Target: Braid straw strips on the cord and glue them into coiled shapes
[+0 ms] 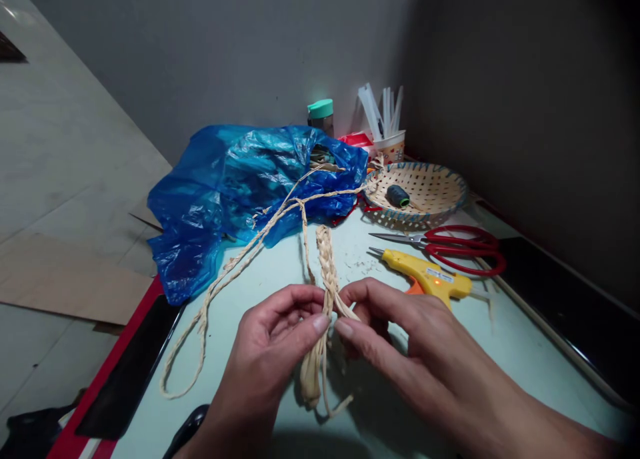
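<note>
Between my hands is a braided piece of pale straw-like fibre (326,255), its plaited end pointing away from me and loose strands (311,375) hanging toward me. My left hand (285,335) pinches it between thumb and fingers just below the plait. On the other side, my right hand (395,329) is closed around a few strands (346,307) that branch off to the right. A long thin braided cord (250,245) of the same fibre runs from a loop at the left toward the back, with one length dropping close to my left fingers.
A crumpled blue plastic bag (240,179) lies at the back left. To the right are a yellow glue gun (425,272), red-handled scissors (463,245) and a woven basket (435,185) holding a dark thread spool (397,195). Behind stand a cup of glue sticks (393,145) and a green-lidded jar (321,112).
</note>
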Tool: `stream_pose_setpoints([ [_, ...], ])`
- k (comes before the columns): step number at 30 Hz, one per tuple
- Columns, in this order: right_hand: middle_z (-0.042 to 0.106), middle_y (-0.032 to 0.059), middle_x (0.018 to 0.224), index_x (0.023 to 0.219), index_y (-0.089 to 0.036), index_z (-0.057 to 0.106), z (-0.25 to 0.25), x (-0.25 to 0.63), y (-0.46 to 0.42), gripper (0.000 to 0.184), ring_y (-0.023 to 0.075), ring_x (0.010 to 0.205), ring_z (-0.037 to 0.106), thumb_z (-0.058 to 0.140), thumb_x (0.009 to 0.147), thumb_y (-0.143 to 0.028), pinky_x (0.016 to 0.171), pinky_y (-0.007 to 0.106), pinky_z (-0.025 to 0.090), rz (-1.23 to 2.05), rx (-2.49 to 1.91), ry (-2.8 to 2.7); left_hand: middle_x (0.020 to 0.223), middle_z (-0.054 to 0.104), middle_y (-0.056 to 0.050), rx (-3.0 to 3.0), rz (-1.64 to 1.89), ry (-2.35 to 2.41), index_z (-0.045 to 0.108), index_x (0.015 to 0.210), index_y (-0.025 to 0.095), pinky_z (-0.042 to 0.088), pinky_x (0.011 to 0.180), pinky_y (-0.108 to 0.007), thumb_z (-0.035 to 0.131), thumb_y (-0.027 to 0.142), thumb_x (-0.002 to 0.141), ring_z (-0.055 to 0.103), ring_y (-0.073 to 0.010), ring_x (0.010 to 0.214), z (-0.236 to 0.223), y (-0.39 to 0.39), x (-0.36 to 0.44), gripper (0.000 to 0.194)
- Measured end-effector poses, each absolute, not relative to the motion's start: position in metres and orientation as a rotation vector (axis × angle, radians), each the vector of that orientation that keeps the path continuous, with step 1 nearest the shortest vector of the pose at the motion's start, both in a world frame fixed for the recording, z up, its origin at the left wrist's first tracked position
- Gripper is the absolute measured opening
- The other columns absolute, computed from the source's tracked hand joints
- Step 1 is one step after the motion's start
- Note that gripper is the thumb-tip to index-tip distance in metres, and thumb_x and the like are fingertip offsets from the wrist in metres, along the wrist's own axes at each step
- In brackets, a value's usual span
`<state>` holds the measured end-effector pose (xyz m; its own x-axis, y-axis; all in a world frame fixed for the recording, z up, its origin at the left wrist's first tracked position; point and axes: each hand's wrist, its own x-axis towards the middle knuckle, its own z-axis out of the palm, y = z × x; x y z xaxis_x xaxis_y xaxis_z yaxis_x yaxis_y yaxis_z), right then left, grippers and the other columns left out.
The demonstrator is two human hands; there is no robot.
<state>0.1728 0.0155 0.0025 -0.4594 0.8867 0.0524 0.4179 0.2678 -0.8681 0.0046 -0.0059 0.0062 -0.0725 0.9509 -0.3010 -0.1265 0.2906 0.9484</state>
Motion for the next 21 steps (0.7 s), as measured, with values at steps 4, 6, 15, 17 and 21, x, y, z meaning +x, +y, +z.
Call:
stream_pose_setpoints([
  [4, 0.061, -0.0032, 0.064, 0.083, -0.024, 0.060, -0.0009, 0.1714, 0.0217, 0.016, 0.0150, 0.059, 0.055, 0.054, 0.093, -0.036, 0.054, 0.026, 0.037, 1.280, -1.218, -1.841, 0.077, 0.073, -0.002, 0.871, 1.148, 1.368, 0.077, 0.084, 0.020, 0.052, 0.070, -0.018, 0.081, 0.019, 0.068, 0.065, -0.0134, 0.074, 0.0054, -0.0057, 0.0087, 0.017],
  [6, 0.062, -0.0023, 0.064, 0.082, -0.023, 0.060, -0.0022, 0.1706, 0.0229, 0.020, 0.0152, 0.059, 0.054, 0.054, 0.093, -0.039, 0.054, 0.026, 0.037, 1.341, -1.195, -1.790, 0.075, 0.072, -0.001, 0.880, 1.163, 1.381, 0.078, 0.082, 0.020, 0.053, 0.070, -0.020, 0.082, 0.015, 0.064, 0.065, -0.0135, 0.072, 0.0048, -0.0054, 0.0100, 0.019],
  [15, 0.060, -0.0016, 0.062, 0.078, -0.022, 0.056, -0.0016, 0.1670, 0.0204, 0.021, 0.0139, 0.056, 0.052, 0.049, 0.094, -0.032, 0.053, 0.026, 0.034, 1.227, -1.250, -1.815, 0.072, 0.073, -0.002, 0.939, 1.146, 1.423, 0.080, 0.078, 0.021, 0.053, 0.065, -0.020, 0.081, 0.017, 0.068, 0.067, -0.0158, 0.070, 0.0105, -0.0079, 0.0111, 0.011],
  [17, 0.059, -0.0024, 0.062, 0.078, -0.022, 0.055, -0.0006, 0.1674, 0.0202, 0.019, 0.0128, 0.055, 0.051, 0.049, 0.094, -0.029, 0.052, 0.025, 0.033, 1.161, -1.240, -1.853, 0.075, 0.075, -0.002, 0.922, 1.129, 1.426, 0.079, 0.079, 0.021, 0.053, 0.067, -0.021, 0.079, 0.021, 0.071, 0.069, -0.0170, 0.073, 0.0124, -0.0087, 0.0117, 0.008],
  [21, 0.057, -0.0031, 0.061, 0.079, -0.022, 0.055, 0.0007, 0.1685, 0.0191, 0.016, 0.0118, 0.053, 0.049, 0.049, 0.094, -0.025, 0.050, 0.024, 0.031, 1.073, -1.191, -1.918, 0.077, 0.074, -0.004, 0.903, 1.114, 1.423, 0.078, 0.080, 0.019, 0.053, 0.067, -0.021, 0.080, 0.024, 0.071, 0.068, -0.0172, 0.073, 0.0135, -0.0086, 0.0116, 0.011],
])
